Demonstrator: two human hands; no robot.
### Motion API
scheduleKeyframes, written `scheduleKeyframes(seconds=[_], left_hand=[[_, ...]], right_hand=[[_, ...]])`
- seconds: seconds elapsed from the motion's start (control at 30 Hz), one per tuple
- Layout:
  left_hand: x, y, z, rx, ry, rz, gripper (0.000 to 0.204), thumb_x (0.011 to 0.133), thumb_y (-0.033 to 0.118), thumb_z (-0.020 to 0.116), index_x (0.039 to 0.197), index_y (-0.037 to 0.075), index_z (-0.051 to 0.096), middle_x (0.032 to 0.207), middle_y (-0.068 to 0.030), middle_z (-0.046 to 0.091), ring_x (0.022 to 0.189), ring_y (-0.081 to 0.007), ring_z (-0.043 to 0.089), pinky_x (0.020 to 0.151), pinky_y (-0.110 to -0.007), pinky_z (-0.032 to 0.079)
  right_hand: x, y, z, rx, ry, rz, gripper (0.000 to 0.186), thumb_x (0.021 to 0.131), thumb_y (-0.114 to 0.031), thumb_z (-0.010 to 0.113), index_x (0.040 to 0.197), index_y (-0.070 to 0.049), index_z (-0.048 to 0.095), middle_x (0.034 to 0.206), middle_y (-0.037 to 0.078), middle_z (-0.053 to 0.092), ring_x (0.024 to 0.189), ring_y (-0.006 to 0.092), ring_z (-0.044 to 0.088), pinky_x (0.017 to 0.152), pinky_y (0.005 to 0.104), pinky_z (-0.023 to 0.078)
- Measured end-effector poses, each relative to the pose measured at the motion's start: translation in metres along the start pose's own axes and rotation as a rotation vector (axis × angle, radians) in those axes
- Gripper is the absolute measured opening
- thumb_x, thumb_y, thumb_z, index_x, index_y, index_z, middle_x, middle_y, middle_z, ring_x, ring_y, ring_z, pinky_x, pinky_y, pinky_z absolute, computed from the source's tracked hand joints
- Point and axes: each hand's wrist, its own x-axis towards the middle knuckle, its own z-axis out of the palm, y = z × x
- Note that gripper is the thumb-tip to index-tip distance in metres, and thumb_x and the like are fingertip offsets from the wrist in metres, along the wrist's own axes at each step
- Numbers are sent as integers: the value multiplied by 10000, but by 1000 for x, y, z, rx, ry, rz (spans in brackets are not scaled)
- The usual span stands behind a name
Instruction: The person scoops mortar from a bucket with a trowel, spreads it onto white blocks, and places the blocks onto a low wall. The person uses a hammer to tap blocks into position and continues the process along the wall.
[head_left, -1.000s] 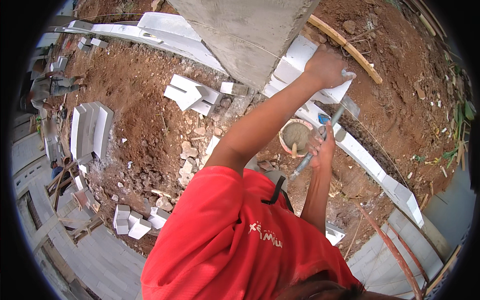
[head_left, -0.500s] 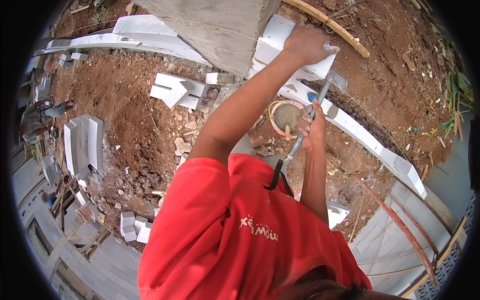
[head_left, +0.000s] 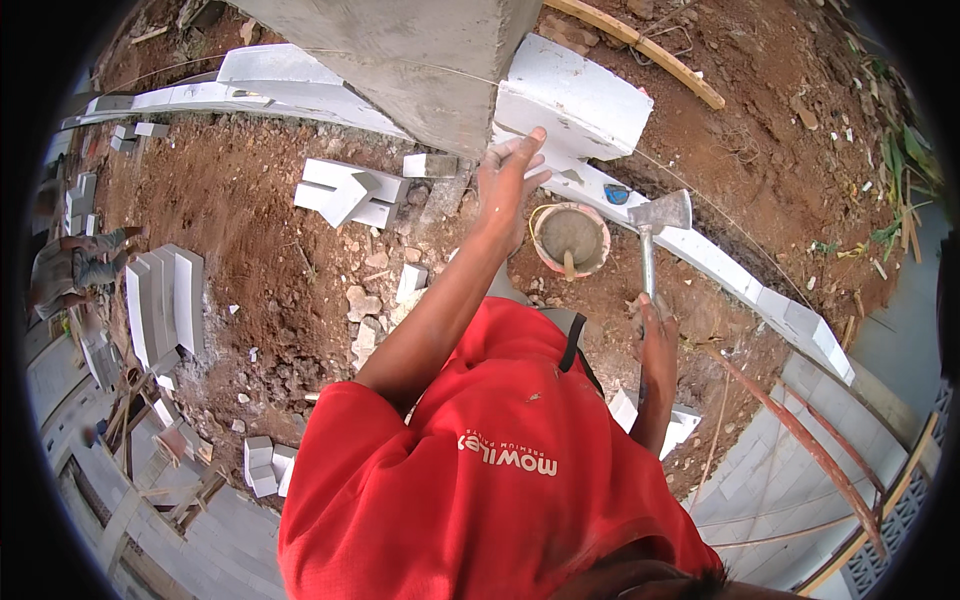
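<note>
A white block [head_left: 575,95] sits on the low block wall against the grey concrete column [head_left: 410,60]. My left hand [head_left: 510,180] is beside the block's near face, with its fingers apart and nothing held. Whether the fingertips touch the block I cannot tell. My right hand [head_left: 656,330] is wrapped round the lower part of a metal handle. This belongs to a hatchet [head_left: 662,210] with a broad, flat head, which is over the low wall [head_left: 720,255]. Between my hands stands a bucket [head_left: 603,250] of grey mortar, with a wooden handle sticking out.
A small blue object [head_left: 616,194] lies on the wall. A string [head_left: 720,210] runs along it. Loose white blocks [head_left: 350,190] lie on the red soil to the left, with more stacked blocks [head_left: 165,305] farther off. A curved wooden strip [head_left: 640,45] lies beyond the wall.
My left hand has come off the top of the block and back toward me. My right hand has lowered, and the hatchet head has moved nearer and away from the block.
</note>
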Motion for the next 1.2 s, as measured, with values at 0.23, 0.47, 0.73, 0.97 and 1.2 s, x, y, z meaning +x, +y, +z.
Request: scheduleKeyframes(seconds=[0.23, 0.47, 0.73, 0.97, 1.2], left_hand=[[61, -90, 11, -701, -105, -282, 968, 1060, 532, 448, 1596, -103, -48, 1686, -301, 24, 1584, -384, 109, 1293, -456, 202], [71, -94, 16, -586, -57, -312, 750, 1110, 414, 336, 1603, -89, 80, 1683, -259, 148, 1562, -359, 211, 1278, -440, 257], [69, -80, 15, -434, -104, -287, 585, 1118, 284, 338, 1570, -73, 235, 1627, -244, 313, 1504, -346, 350, 1242, -444, 340], [71, -83, 14, -441, -72, -330, 554, 1107, 243, 320, 1564, -63, 253, 1623, -235, 328, 1489, -338, 374, 1240, -448, 343], [69, -75, 14, -365, -65, -382, 544, 1099, 231, 319, 1558, -57, 274, 1591, -219, 383, 1481, -317, 389, 1233, -434, 354]], right_hand=[[-11, -75, 6, 135, -67, -476, 253, 1010, -287, 697, 1113, -57, 673, 764, -74, 484, 624, 23, 383, 554, 229, 294], [39, -138, 55, -412, -96, -698, 414, 1058, -393, 590, 1159, 5, 638, 849, 169, 656, 764, 256, 601, 759, 412, 490], [18, -163, 56, -451, -79, -600, 396, 1053, -404, 603, 1078, -10, 646, 760, 88, 612, 687, 186, 555, 660, 370, 465], [17, -161, 68, 15, -60, -844, 330, 1083, -363, 550, 1060, -52, 656, 669, -6, 521, 541, 85, 462, 482, 279, 336], [57, -157, 95, -783, -66, -664, 465, 1044, -396, 585, 1105, 58, 667, 826, 291, 664, 712, 451, 609, 721, 525, 468]])
